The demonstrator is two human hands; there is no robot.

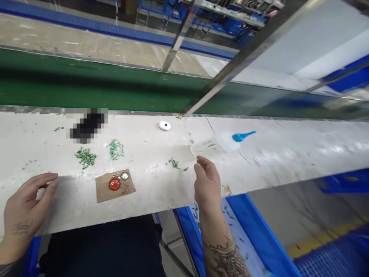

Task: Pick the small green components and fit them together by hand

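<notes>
While the left hand (29, 204) is at the left end of the worktop (155, 192), thumb and fingers parted and relaxed, the right hand (208, 182) is loosely curled — whether it grips anything cannot be told. Its fingertips are at the near left corner of a printed slip (209, 148), contact unclear. Just left of that hand lies a small cluster of green parts (174, 163). Between the hands, toward the worktop's near edge, a cardboard piece (105, 194) carries a red disc (114, 184) and a silvery disc (124, 176); behind it, toward the far edge, lie a darker green pile (85, 157) and a paler green pile (115, 150).
</notes>
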